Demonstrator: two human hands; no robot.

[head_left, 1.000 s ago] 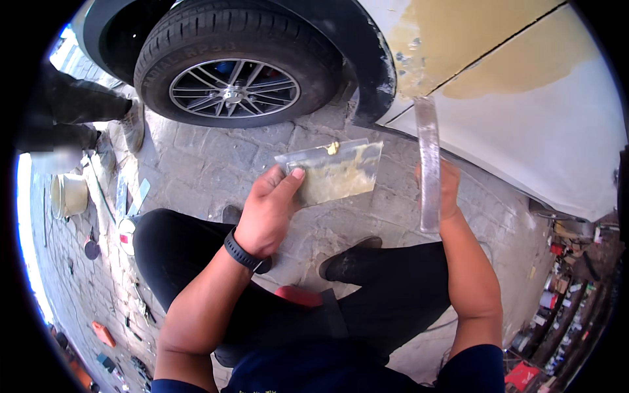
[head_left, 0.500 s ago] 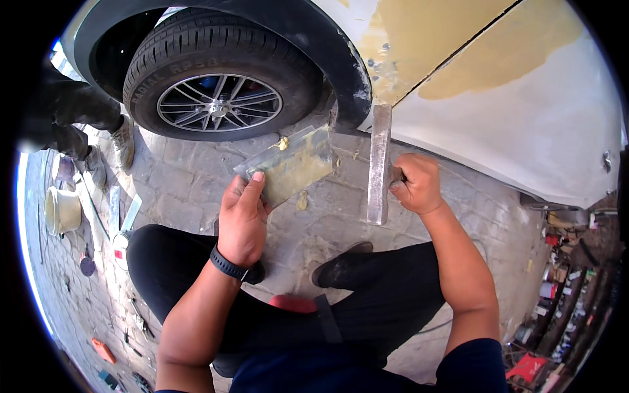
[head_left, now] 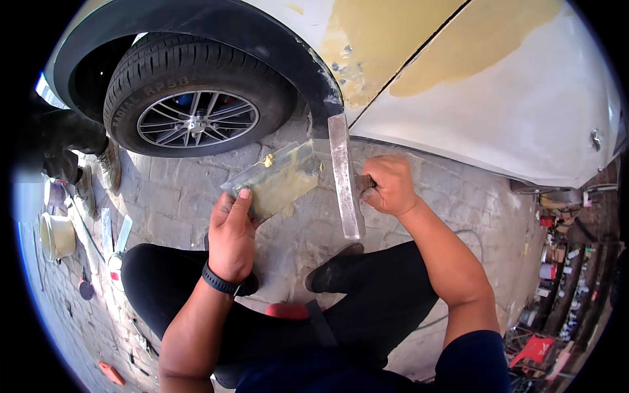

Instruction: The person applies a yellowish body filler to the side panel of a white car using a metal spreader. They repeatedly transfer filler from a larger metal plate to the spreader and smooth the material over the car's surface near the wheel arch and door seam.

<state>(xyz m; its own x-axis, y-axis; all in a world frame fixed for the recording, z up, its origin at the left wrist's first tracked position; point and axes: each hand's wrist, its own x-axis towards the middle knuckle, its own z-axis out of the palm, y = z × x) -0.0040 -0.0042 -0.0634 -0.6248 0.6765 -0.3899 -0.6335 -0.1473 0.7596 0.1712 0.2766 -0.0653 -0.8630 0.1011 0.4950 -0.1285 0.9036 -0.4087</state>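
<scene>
My left hand (head_left: 230,234) is closed on the near edge of a flat, clear plate (head_left: 283,191) smeared with yellowish putty, the thumb pressed on top. A small lump of putty (head_left: 268,160) clings to the plate's far edge. In my right fist (head_left: 392,184) is the dark handle of a wide putty knife (head_left: 343,177). Its long grey metal blade runs lengthwise away from me, apart from the plate, with the far tip overlapping the car's lower edge in view. Yellowish filler (head_left: 458,56) covers part of the white car panel (head_left: 498,131) ahead.
A car wheel (head_left: 196,122) stands at far left under a black arch trim (head_left: 262,33). Another person's legs (head_left: 75,137) show beside it. A pale bucket (head_left: 57,236) and scattered tools lie on the paved ground at left. Cluttered shelving (head_left: 570,281) is at right.
The car and wheel have shifted left in view. The putty knife has also shifted left and slightly nearer, closer to the plate. Both hands keep their grips.
</scene>
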